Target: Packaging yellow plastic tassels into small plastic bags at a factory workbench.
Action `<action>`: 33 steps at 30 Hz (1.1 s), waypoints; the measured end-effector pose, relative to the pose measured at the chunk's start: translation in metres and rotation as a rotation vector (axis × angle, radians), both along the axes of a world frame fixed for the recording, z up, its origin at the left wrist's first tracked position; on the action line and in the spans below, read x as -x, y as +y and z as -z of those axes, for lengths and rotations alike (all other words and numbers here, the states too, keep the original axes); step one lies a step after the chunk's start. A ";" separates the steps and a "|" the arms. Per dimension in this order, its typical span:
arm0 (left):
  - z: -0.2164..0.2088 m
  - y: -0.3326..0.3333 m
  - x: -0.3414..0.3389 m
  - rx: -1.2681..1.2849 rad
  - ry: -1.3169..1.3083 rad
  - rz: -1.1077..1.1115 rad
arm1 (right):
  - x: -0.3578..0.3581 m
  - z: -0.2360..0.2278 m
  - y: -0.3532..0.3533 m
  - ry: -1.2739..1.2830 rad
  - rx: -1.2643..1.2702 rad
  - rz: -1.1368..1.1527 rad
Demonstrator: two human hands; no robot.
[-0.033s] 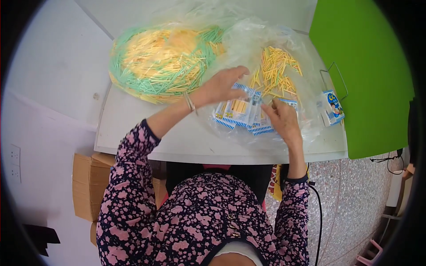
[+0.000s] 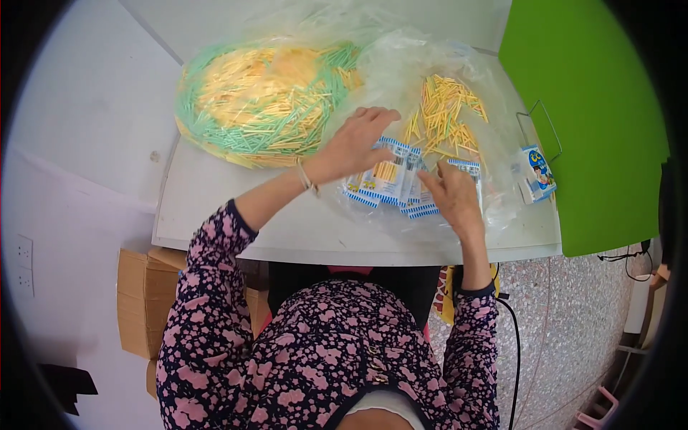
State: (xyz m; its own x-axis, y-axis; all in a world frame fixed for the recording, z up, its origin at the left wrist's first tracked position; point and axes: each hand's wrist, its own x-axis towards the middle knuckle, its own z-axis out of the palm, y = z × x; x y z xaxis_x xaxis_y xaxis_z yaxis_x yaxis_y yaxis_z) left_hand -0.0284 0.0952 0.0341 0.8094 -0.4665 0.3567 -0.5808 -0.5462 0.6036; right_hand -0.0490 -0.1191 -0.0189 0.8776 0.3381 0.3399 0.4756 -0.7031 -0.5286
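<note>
My left hand (image 2: 355, 148) hovers at the left edge of several flat packets (image 2: 390, 175), its thumb and fingers apart. These packets are clear with blue-and-white striped ends, and the front one shows pale yellow sticks inside. At their right side is my right hand (image 2: 459, 199), fingers curled and thumb close to the index finger; whatever lies between them is too small to make out. Beyond the hands, a loose pile of thin yellow sticks (image 2: 448, 115) rests on a spread clear plastic bag (image 2: 387, 82).
A large clear bag of yellow and green sticks (image 2: 261, 107) fills the table's far left. On the right stand a small blue-and-white box (image 2: 536, 174), a wire stand (image 2: 548, 129) and a green panel (image 2: 588, 122). The white table's (image 2: 322, 247) front edge is close to my body.
My left hand has shifted slightly to the left, away from the packets. My right hand has moved a little to the left. The packets and bags look the same.
</note>
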 end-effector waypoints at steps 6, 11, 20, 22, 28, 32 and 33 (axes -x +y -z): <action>0.015 -0.010 0.063 -0.258 -0.167 -0.093 | 0.015 -0.002 0.007 -0.013 0.158 0.125; 0.051 0.000 0.076 -0.186 -0.034 -0.172 | 0.005 0.034 0.029 0.185 -0.191 0.203; 0.055 -0.011 0.065 -0.140 -0.059 -0.099 | 0.000 0.014 0.014 0.409 -0.380 0.201; 0.053 -0.013 0.063 -0.081 0.165 -0.180 | 0.003 0.003 0.017 0.495 -0.271 0.194; 0.045 0.000 0.059 -0.204 0.307 -0.221 | -0.010 0.038 0.060 0.308 -0.513 0.203; 0.051 -0.012 0.059 -0.112 0.280 -0.168 | -0.007 0.056 0.058 0.227 -0.745 0.170; 0.051 -0.018 0.060 0.019 0.325 -0.182 | -0.007 0.064 0.054 0.223 -0.756 0.204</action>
